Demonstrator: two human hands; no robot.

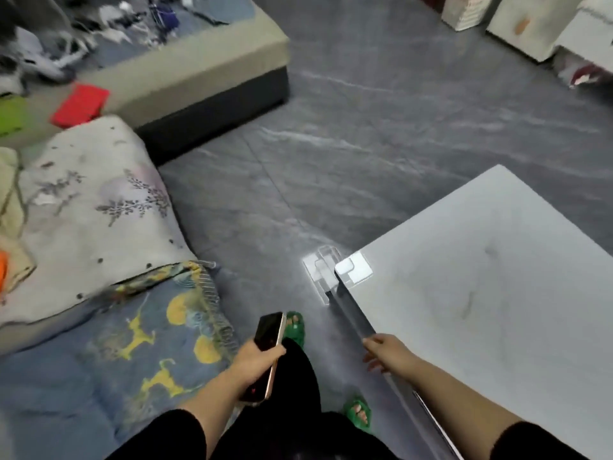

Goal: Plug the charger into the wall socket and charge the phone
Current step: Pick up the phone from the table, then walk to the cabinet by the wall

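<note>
The left hand [257, 361] wraps its fingers around the slim phone [267, 355], likely rigid, slick and fragile, best gripped along its edges, while the empty right hand [386, 355], fingers loosely spread, rests at the worktop [497, 293] edge.

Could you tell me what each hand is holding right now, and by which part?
The left hand has its grip around the middle of the phone. The right hand holds nothing; it is at the table edge.
</note>
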